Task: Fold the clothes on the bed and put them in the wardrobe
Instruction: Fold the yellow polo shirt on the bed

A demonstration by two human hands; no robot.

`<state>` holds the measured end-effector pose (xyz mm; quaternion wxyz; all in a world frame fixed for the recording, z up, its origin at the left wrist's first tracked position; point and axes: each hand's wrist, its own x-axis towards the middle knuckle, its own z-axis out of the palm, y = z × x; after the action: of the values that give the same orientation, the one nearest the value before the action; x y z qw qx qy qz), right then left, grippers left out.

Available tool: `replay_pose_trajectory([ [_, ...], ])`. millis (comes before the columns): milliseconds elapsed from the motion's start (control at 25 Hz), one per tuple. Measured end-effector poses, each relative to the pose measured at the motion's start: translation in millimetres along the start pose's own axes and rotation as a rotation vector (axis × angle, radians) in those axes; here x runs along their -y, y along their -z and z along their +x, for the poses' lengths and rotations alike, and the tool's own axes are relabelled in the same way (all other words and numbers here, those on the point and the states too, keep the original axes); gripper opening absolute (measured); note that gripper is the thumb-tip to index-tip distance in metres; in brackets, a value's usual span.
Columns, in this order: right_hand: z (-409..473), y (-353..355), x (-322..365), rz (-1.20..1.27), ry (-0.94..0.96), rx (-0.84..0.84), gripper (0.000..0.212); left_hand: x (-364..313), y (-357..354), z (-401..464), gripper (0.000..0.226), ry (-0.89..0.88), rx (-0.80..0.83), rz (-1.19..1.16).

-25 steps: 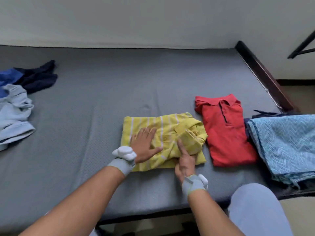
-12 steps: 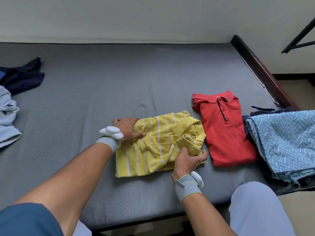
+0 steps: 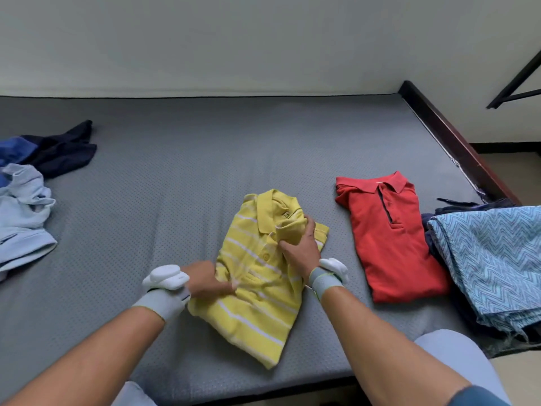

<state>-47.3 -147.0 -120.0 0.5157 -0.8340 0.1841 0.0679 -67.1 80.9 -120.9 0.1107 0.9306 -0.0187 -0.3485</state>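
Yellow shirt (image 3: 257,285) near bed edge (image 3: 234,388): left hand (image 3: 207,281) grips hem, right hand (image 3: 298,247) grips collar.

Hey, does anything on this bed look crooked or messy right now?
The yellow polo lies skewed, diagonal to the bed edge, while the red polo lies nearly square. At far left, a light-blue garment and dark clothes sit crumpled, unfolded.

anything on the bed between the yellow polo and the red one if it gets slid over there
Nothing visible. The yellow polo, gripped by the right hand and the left hand, has only bare gray mattress between it and the folded red polo. The wardrobe is out of view.
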Motion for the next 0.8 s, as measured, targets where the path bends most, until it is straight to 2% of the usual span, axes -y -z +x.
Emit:
replay_pose_trajectory([
  [40,0.9,2.4,-2.6,0.017,0.021,-0.009,0.093,-4.7,-1.7,-1.2,0.074,-0.002,-0.021,-0.114],
  [120,-1.2,4.6,-12.1,0.041,0.061,-0.131,0.078,-15.6,-1.7,1.1,0.078,0.000,-0.163,-0.347],
  [200,-3.6,6.9,-23.1,0.062,0.062,-0.310,0.059,-24.1,-2.5,6.2,0.080,0.027,-0.274,-0.425],
  [280,-3.0,14.8,-30.9,0.138,-0.034,-0.460,0.045,-30.2,-6.9,10.4,0.079,0.070,-0.316,-0.436],
  [400,1.0,28.7,-27.0,0.214,-0.179,-0.672,0.043,-32.2,-11.6,14.6,0.081,0.100,-0.327,-0.444],
  [480,-2.5,29.4,-14.1,0.120,-0.050,-0.748,0.051,-31.4,-9.7,17.0,0.084,0.097,-0.299,-0.473],
  [560,-11.3,18.0,-2.6,-0.133,0.205,-0.660,0.061,-30.1,-8.2,19.0,0.085,0.096,-0.277,-0.473],
  [640,-27.6,-3.6,-4.7,-0.478,0.367,-0.432,0.075,-29.9,-7.3,18.7,0.086,0.096,-0.276,-0.490],
  [720,-41.2,-17.8,-20.6,-0.740,0.386,-0.203,0.076,-31.7,-7.1,17.0,0.085,0.089,-0.278,-0.508],
  [800,-43.8,-19.9,-41.5,-0.793,0.246,0.013,0.071,-30.3,-8.0,15.3,0.084,0.089,-0.294,-0.525],
])
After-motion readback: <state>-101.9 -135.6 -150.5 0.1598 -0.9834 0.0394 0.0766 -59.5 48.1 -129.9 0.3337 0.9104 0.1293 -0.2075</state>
